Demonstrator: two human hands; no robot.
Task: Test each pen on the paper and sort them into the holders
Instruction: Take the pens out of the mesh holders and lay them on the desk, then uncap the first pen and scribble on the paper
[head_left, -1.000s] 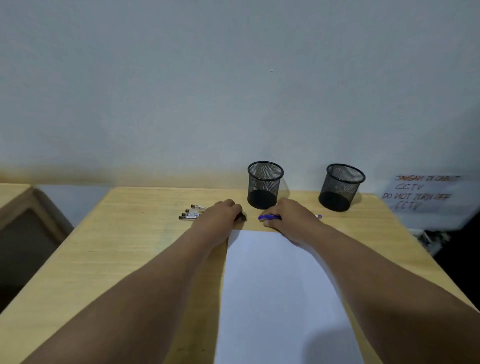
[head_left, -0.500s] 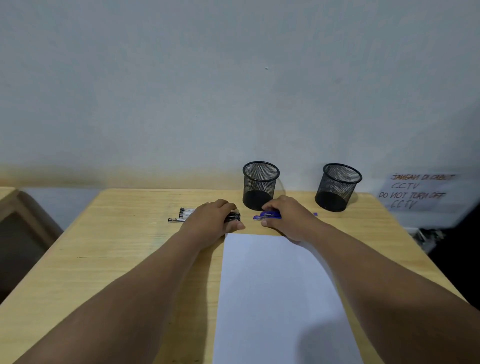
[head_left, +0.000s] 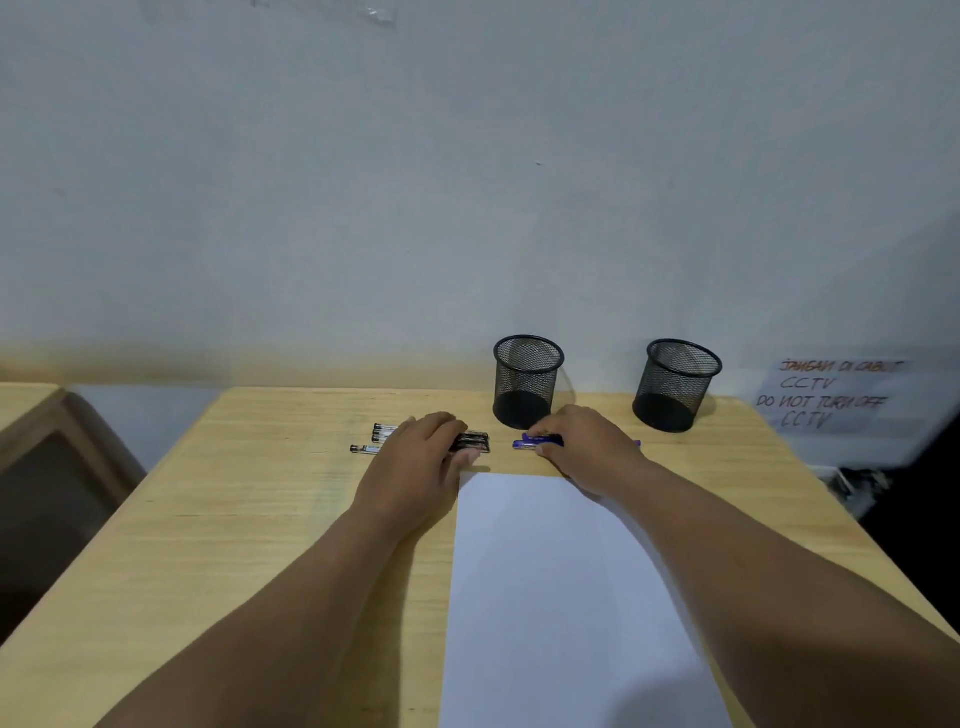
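the pens lie near the far edge of a pale wooden table (head_left: 249, 519) with a visible lengthwise grain, all with their long axes running left to right, parallel to that far edge. a bunch of black-capped pens (head_left: 470, 442) with clear barrels sits left of centre; the left hand (head_left: 415, 462) lies palm down over their middle, fingers curled over them, so only their dark ends show to the right of the fingers and their tips (head_left: 374, 439) poke out on the left. whether the fingers truly grip them or just rest on top i cannot tell. a blue pen (head_left: 537, 442) lies just to the right, one end pointing at the black bunch; the right hand (head_left: 587, 447) covers most of it and pinches it with curled fingertips. a smooth white sheet of paper (head_left: 561, 597) runs from the near edge up to just short of the pens, its long axis pointing away from the person. two round black wire-mesh holders stand upright at the far edge, the left holder (head_left: 527, 382) just behind the blue pen and the right holder (head_left: 675, 384) towards the far right corner. past that corner a handwritten notice (head_left: 836, 395) on the wall reads "jangan di cabut cctv do not turn off cctv".
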